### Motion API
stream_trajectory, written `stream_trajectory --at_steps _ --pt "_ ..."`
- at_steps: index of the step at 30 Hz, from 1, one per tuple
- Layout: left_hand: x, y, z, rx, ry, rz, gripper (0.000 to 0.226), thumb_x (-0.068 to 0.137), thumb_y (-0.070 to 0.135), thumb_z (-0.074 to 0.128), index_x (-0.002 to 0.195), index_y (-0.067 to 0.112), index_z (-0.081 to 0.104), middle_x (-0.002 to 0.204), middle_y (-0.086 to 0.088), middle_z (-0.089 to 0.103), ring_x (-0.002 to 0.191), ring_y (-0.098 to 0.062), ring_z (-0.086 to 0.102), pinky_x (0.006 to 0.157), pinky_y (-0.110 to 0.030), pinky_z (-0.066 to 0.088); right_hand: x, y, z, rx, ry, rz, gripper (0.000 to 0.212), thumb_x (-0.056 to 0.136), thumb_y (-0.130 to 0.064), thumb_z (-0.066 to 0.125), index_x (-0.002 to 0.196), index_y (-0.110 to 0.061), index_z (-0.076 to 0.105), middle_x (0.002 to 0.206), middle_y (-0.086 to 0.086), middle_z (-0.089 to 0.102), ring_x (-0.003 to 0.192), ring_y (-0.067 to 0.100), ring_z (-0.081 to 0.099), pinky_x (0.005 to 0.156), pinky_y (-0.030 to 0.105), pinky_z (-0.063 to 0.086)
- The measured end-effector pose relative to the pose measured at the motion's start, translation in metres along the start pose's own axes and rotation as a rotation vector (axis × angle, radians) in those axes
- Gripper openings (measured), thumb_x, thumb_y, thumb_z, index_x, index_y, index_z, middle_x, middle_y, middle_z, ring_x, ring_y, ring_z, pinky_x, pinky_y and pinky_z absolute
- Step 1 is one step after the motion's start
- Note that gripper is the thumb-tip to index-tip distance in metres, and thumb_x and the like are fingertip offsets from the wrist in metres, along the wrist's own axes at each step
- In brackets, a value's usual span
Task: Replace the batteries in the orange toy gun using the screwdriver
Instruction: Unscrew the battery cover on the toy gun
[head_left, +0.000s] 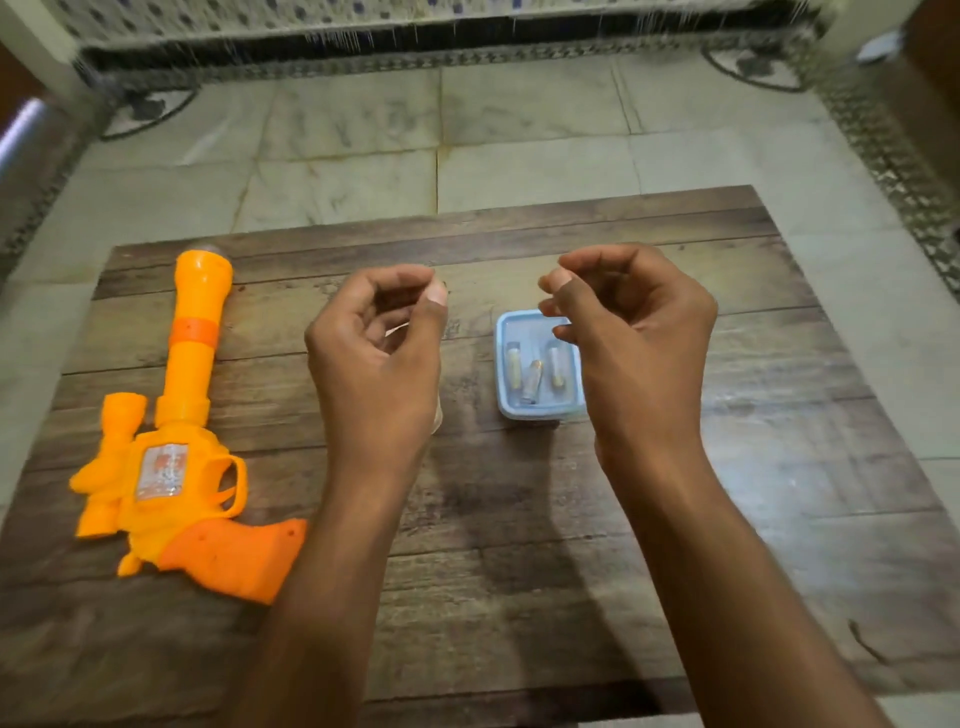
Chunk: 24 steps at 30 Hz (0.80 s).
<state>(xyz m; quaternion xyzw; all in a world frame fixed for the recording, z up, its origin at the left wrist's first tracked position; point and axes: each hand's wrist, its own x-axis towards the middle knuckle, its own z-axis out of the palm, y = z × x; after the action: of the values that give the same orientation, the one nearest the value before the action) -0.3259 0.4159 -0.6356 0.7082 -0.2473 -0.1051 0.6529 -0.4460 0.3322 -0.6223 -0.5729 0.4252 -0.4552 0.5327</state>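
- Right now both hands hover above the wooden surface (727, 467), fingers loosely curled and thumbs near the fingertips; neither grips anything that can be made out.
- The left hand (376, 358) hangs over the middle of the surface. Something pale shows under it – a clear object perhaps, but too hidden to name.
- The right hand (631, 343) hovers partly over the right edge of a small blue box (537, 413) without visibly touching it.
- Inside the box lie three batteries (532, 384), roughly side by side, their long axes running away from the person.
- The orange toy gun (171, 452) lies flat at the left of the surface, well apart from the box. Its long axis runs away from the person: barrel pointing to the far edge, grip at the near end and angled toward the left forearm.
- The gun lies to the left of both hands, so the left hand is the nearer one; its grip end sits just beside the left forearm – likely the easiest part to take hold of.
- No screwdriver can be picked out; it may be hidden under the left hand, but that cannot be told.
- Judging by how things lie, the gun looks untouched and the batteries unused, so the task seems at its start.
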Motion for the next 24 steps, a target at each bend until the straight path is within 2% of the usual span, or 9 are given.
stream_trajectory --at_steps 6,9,12,13,14,16,19,22,24 --pt "-0.035 0.025 -0.035 0.023 -0.002 0.065 0.01 0.093 0.008 0.074 0.103 0.008 0.074 0.096 -0.002 0.075 0.088 -0.005 0.071 0.081 -0.017 0.055 -0.027 -0.012 -0.019 0.002 0.035 -0.088 0.004 0.09 -0.011 0.073 0.092 -0.014 0.074 0.084 0.004 0.075 0.082 0.023 0.074 0.078 0.045 0.063" --pt "-0.062 0.028 -0.068 0.081 0.042 0.041 0.012 0.094 0.009 0.073 0.105 0.008 0.073 0.096 -0.001 0.074 0.083 0.002 0.069 0.077 -0.011 0.052 -0.039 -0.015 -0.031 -0.077 0.05 -0.094 0.006 0.09 -0.015 0.073 0.09 -0.02 0.073 0.083 -0.002 0.074 0.082 0.015 0.074 0.078 0.039 0.063" --pt "-0.085 0.018 -0.105 0.271 0.12 -0.032 0.012 0.092 0.011 0.073 0.104 0.01 0.073 0.095 0.001 0.071 0.078 0.007 0.066 0.074 -0.004 0.047 -0.051 -0.014 -0.047 -0.263 0.036 -0.076 0.007 0.089 -0.014 0.071 0.094 -0.018 0.073 0.082 -0.008 0.071 0.082 0.006 0.07 0.076 0.026 0.06" --pt "-0.09 0.011 -0.115 0.328 0.159 -0.055 0.013 0.091 0.012 0.073 0.104 0.012 0.072 0.1 -0.001 0.071 0.088 0.002 0.068 0.081 -0.01 0.049 -0.052 -0.012 -0.05 -0.331 0.029 -0.062 0.008 0.088 -0.012 0.07 0.095 -0.016 0.073 0.081 -0.009 0.07 0.082 0.007 0.069 0.072 0.02 0.056" --pt "-0.094 0.007 -0.123 0.386 0.193 -0.075 0.014 0.09 0.014 0.073 0.104 0.014 0.071 0.112 -0.006 0.069 0.105 -0.013 0.068 0.093 -0.021 0.05 -0.052 -0.009 -0.053 -0.391 0.023 -0.041 0.011 0.086 -0.009 0.068 0.095 -0.014 0.073 0.079 -0.008 0.068 0.082 0.01 0.069 0.067 0.018 0.05" --pt "-0.1 0.001 -0.136 0.485 0.265 -0.155 0.022 0.089 0.015 0.073 0.111 0.016 0.067 0.137 -0.015 0.055 0.132 -0.032 0.051 0.11 -0.037 0.041 -0.047 0.0 -0.056 -0.496 0.029 0.003 0.017 0.081 -0.003 0.064 0.093 -0.011 0.073 0.074 -0.004 0.066 0.082 0.021 0.068 0.066 0.023 0.043" --pt "-0.099 -0.005 -0.147 0.507 0.369 -0.294 0.042 0.089 0.014 0.074 0.127 0.008 0.057 0.146 -0.021 0.038 0.134 -0.035 0.04 0.108 -0.037 0.034 -0.033 0.013 -0.053 -0.635 0.025 0.015 0.017 0.077 -0.001 0.063 0.091 -0.007 0.071 0.083 0.008 0.069 0.09 0.03 0.065 0.077 0.031 0.049" --pt "-0.086 -0.019 -0.15 0.478 0.371 -0.418 0.062 0.088 0.023 0.076 0.137 0.005 0.041 0.147 -0.026 0.039 0.136 -0.043 0.038 0.108 -0.045 0.037 -0.02 0.026 -0.047 -0.766 0.031 0.035 0.016 0.08 -0.001 0.066 0.095 -0.001 0.068 0.093 0.015 0.065 0.098 0.034 0.061 0.086 0.041 0.053" --pt "-0.074 -0.03 -0.146 0.483 0.388 -0.448 0.074 0.085 0.025 0.079 0.14 0.005 0.034 0.147 -0.028 0.04 0.139 -0.045 0.035 0.109 -0.049 0.036 -0.011 0.038 -0.043 -0.831 0.049 0.05 0.017 0.081 -0.002 0.065 0.098 0.0 0.066 0.1 0.02 0.065 0.1 0.038 0.061 0.082 0.042 0.054"
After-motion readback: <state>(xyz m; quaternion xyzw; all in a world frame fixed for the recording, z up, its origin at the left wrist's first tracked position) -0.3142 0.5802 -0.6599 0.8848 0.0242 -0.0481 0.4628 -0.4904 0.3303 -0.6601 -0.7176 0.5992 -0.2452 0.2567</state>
